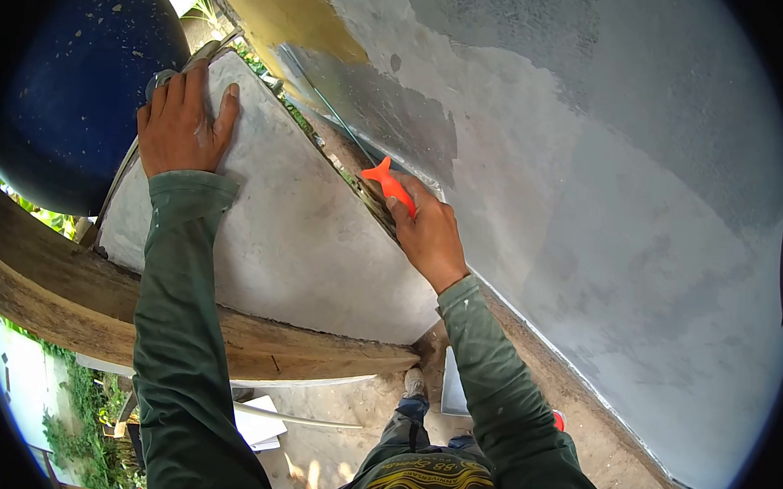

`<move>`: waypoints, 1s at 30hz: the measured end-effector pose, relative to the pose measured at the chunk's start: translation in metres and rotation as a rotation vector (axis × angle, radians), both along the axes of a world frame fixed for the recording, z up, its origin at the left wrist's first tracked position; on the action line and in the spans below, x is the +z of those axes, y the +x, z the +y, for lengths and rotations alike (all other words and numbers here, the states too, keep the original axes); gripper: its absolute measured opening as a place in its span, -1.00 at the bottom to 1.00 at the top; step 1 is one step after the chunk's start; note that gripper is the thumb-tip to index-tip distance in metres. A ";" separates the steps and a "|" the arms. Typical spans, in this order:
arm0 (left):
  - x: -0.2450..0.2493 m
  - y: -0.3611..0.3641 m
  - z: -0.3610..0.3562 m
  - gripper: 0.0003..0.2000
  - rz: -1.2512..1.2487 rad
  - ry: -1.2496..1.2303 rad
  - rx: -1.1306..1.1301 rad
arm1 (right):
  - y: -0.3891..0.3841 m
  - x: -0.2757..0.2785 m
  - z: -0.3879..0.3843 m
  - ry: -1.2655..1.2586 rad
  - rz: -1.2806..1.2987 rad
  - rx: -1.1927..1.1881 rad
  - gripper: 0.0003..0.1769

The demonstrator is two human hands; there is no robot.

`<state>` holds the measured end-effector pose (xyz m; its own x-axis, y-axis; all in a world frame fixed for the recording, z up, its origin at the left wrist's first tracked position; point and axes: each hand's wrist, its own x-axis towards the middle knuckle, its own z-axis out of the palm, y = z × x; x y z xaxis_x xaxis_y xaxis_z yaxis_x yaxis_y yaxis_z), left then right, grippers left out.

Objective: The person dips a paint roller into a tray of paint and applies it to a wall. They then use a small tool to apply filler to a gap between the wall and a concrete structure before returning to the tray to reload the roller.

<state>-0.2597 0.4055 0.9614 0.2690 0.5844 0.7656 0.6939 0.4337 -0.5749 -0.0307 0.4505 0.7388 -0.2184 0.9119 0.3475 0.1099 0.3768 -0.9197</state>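
My left hand (184, 123) rests on the upper left edge of a grey plastered slab (296, 232). Its fingers reach over that edge, with the thumb apart on the slab's face. In my right hand (429, 231) is a trowel with a bright orange, fishtail-ended handle (392, 185). The trowel's thin metal blade (332, 111) shows nearly edge-on in the narrow gap between slab and wall. Beside it stands a tall wall (551, 190) with patchy light and dark grey coating. My right fingers are wrapped round the handle, partly hiding it.
A big dark blue rounded container (84, 91) stands beyond my left hand. Below the slab runs a thick wooden beam (317, 353). White sheets (260, 424) and a grey tray-like thing (455, 389) lie on the floor near my feet. Yellow paint (284, 12) covers the wall's upper left part.
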 end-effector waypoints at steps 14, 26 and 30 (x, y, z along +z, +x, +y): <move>0.001 0.003 -0.001 -0.53 -0.044 -0.035 0.018 | -0.079 0.007 0.064 -0.005 -0.030 0.012 -0.63; 0.001 0.003 0.000 -0.52 -0.060 -0.037 0.029 | -0.145 0.003 0.107 0.026 -0.006 0.043 -0.58; 0.001 0.004 0.000 -0.51 -0.064 -0.043 0.037 | -0.161 0.012 0.114 0.003 -0.052 0.040 -0.57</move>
<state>-0.2560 0.4050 0.9622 0.1974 0.6257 0.7547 0.7137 0.4360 -0.5482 -0.1913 0.5649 0.7507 -0.2723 0.9010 0.3377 0.1422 0.3848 -0.9120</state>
